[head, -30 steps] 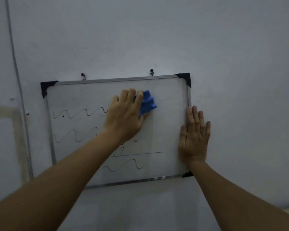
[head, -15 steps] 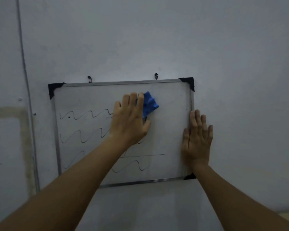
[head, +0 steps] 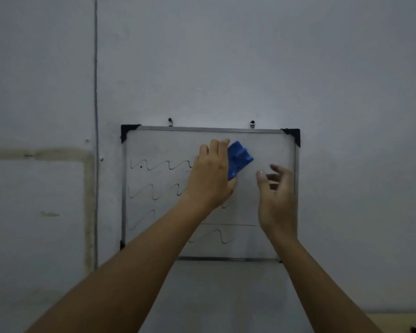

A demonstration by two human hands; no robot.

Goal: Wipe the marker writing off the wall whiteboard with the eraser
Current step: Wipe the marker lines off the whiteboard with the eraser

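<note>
Left hand (head: 211, 174) flat, fingers extended; right hand (head: 275, 195) half-curled.

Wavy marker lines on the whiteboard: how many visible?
4. Top line, second beneath it, third at lower left, fourth under the straight rule. The left hand and forearm may hide more.

There is a single view, from a camera worn on the person's head. It faces straight at a grey wall (head: 226, 56), close enough that both forearms reach in from the bottom edge up to the whiteboard (head: 269, 145). The whiteboard hangs just below and right of the picture's centre, its whole frame inside the shot. Bare wall fills the upper half, and wide-angle bending curves the vertical line (head: 95, 92) at left.
</note>
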